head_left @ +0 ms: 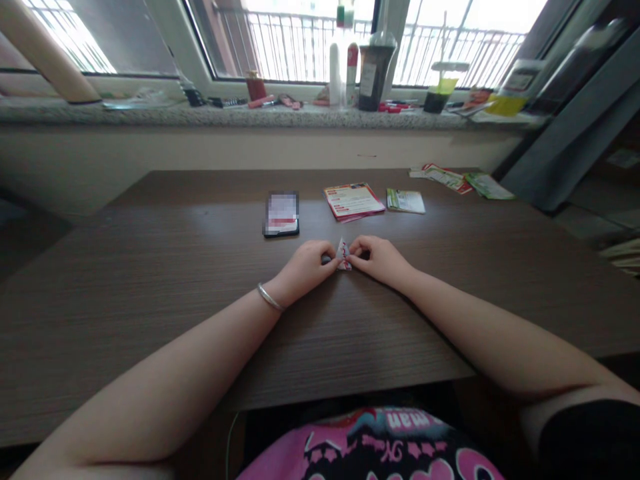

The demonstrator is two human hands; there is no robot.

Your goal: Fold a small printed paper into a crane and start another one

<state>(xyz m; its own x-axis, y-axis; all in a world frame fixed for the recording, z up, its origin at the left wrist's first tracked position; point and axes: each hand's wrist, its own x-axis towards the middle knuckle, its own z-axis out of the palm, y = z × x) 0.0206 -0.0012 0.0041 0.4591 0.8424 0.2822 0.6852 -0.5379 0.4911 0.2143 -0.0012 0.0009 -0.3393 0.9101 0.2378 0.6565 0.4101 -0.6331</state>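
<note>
On the near side of the rectangular red-and-cream stack of printed paper (pixel 353 201) was a small white paper triangle with red print (pixel 343 252). The left hand (pixel 315 262) and right hand (pixel 379 257), both nearly closed, pinched its opposite edges, probably to keep it steady.

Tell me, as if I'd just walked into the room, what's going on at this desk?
A person sits at a brown table, both hands together near its middle. The left hand and right hand pinch a small, pale, pointed piece with red markings between their fingertips. Beyond the hands lie a phone, a stack of printed cards and a smaller pile to its right.
</note>
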